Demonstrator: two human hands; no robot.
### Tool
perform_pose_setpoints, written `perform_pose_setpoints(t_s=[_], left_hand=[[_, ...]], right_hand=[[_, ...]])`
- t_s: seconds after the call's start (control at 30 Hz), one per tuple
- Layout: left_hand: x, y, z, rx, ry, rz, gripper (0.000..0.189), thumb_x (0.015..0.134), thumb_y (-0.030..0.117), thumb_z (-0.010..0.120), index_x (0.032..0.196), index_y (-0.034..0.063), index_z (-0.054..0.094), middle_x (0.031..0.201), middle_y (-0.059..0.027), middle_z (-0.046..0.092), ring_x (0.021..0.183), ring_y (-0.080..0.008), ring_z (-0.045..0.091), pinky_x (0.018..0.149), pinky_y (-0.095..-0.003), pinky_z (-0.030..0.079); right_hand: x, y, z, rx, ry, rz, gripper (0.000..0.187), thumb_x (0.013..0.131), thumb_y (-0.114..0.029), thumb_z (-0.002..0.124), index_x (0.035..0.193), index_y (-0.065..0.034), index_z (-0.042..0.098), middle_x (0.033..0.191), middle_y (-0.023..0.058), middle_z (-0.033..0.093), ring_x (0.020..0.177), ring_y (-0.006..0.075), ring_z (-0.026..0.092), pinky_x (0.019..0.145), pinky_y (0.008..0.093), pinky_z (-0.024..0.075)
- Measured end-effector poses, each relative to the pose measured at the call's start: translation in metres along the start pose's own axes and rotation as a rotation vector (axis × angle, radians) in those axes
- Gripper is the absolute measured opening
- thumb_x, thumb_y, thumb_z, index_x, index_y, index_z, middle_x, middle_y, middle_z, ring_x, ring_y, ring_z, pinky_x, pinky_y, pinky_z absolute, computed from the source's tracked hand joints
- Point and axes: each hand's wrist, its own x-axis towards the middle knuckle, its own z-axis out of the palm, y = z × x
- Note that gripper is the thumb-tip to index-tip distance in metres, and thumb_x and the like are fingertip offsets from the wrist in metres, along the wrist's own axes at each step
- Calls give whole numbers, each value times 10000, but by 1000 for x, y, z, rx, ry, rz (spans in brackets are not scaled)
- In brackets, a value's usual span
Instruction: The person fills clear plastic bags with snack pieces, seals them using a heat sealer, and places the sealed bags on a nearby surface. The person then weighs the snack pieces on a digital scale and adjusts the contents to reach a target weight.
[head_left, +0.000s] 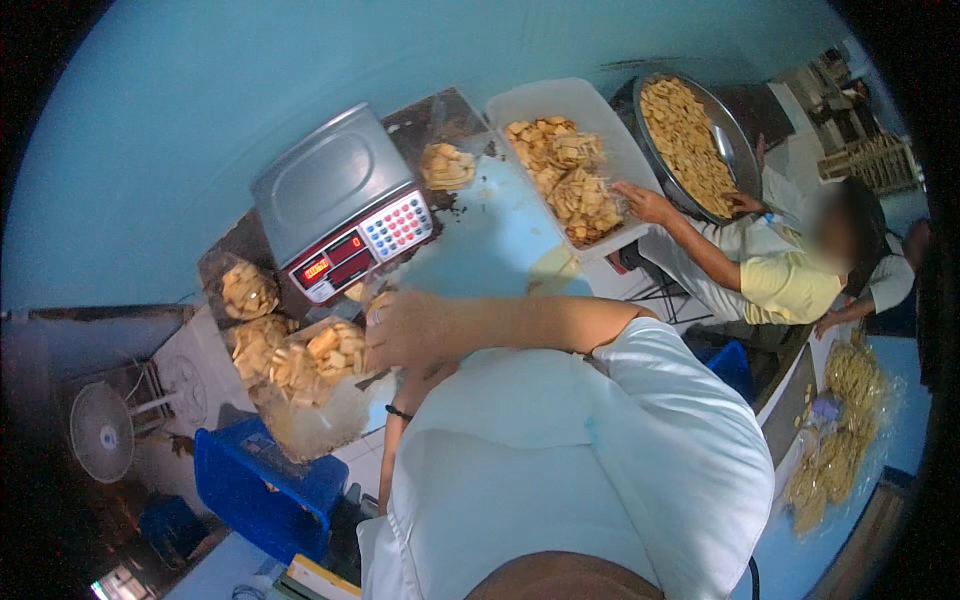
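Observation:
My right hand (409, 326), with a ring on one finger, reaches left across my body, beside a clear plastic bag of cut chips (337, 349). Its fingers curl down out of sight, so I cannot tell how they hold the plastic. My left hand (433, 369) is mostly hidden beneath the right one; a dark bracelet circles that wrist. Further left lie more filled bags (250, 291). A digital scale (330, 191) with a metal pan stands just beyond my hands, its red display lit and its pan bare. Another bag of chips (448, 166) rests beside it.
A translucent plastic tub (592, 97) contains bagged chips. Beside it, a seated co-worker (787, 277) reaches toward the tub and a large metal basin (739, 139) of loose chips. A blue crate (255, 487) and a fan (105, 435) stand left. Bagged goods (840, 442) cover a table at right.

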Motion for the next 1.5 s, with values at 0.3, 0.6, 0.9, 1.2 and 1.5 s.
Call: perform_pose_setpoints(t_s=[0.3,0.6,0.9,1.2,1.5], left_hand=[[0,-6,26,-160,360,-107,637,886,74,705,1456,71,419,1432,-139,457,1270,-263,477,934,-340,506],[-1,-7,51,0,387,-106,566,907,147,691,1421,60,469,1409,-130,502,1226,-239,530,952,-341,494],[-5,-46,90,-157,155,-102,467,1001,309,528,1383,42,508,1402,-151,538,1288,-266,510,1068,-371,403],[-71,-69,63,-63,223,-114,445,1006,349,500,1311,33,563,1303,-179,595,1219,-304,556,1018,-390,431],[-139,-57,14,133,293,-159,456,1011,390,471,1239,24,619,1204,-206,652,1151,-343,602,967,-408,459]], right_hand=[[-265,134,23,-206,129,1026,341,857,-232,688,1144,-50,655,1072,158,671,1011,352,633,872,427,513],[-441,232,45,31,84,1677,208,842,-251,705,919,-58,715,964,170,695,1013,381,631,827,439,496],[-214,145,-130,-404,155,628,110,860,-148,685,891,-42,683,867,146,661,829,336,636,718,407,486],[7,165,-154,-308,588,259,162,929,-152,645,1061,-64,679,1016,149,695,889,347,674,751,368,538],[119,158,-94,-322,190,339,283,963,-333,582,1028,-79,690,942,121,693,861,340,653,732,432,521]])
